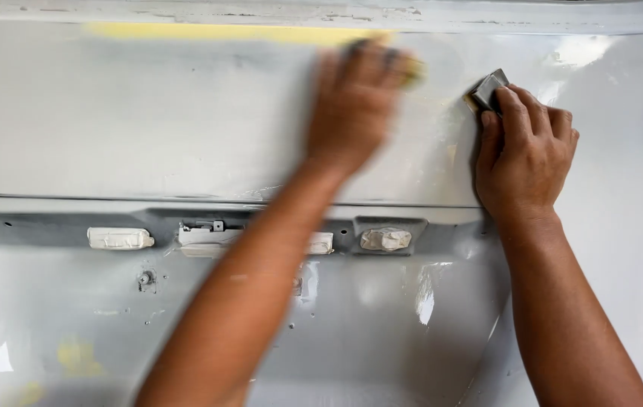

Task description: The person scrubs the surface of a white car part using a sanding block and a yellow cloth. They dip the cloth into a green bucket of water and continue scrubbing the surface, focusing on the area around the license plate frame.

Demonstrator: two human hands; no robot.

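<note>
At 1 o'clock on the grey primed car panel (pixel 148 128), right hand (pixel 525 154) is gripping a grey sanding block (pixel 487 90), left hand (pixel 355 102) is blurring flat at 12 o'clock, grip unclear; surface looking dull, smoothing seemingly midway, yellow tape (pixel 223 32) on.

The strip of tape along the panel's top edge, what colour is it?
Yellow tape, seen in the head view.

Left hand (pixel 355 102) flat on panel (pixel 110 120), right hand (pixel 525 151) beside it, sanding block (pixel 487 90) beneath fingertips
</note>
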